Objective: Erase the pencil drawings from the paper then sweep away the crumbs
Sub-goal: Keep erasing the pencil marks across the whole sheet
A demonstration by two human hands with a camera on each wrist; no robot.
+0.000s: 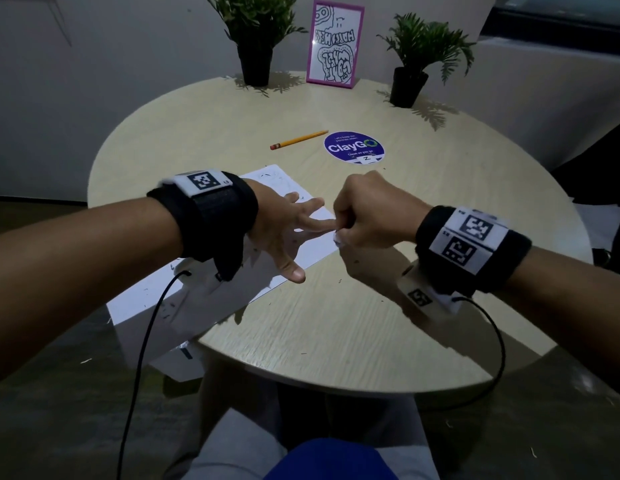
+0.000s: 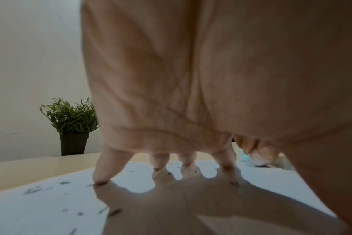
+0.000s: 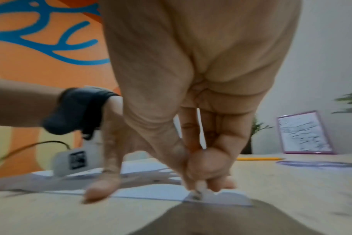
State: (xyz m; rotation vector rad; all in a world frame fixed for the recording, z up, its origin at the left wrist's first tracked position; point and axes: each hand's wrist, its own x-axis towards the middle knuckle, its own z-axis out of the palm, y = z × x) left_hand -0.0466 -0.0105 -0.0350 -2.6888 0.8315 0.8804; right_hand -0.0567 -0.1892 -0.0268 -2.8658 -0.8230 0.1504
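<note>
At the near-left edge of the round wooden table (image 1: 336, 323), white paper (image 1: 312, 252) overhanging, pinned by the left hand (image 1: 284, 233), fingers spread flat. Right hand (image 1: 367, 211) pinching a white eraser (image 1: 338, 239) against the paper's right corner. Dark crumbs (image 2: 33, 190) scattered across the sheet. Yellow pencil (image 1: 299, 139) well beyond.

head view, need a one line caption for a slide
Left hand pins the paper while right hand rubs a white eraser along its edge.
</note>
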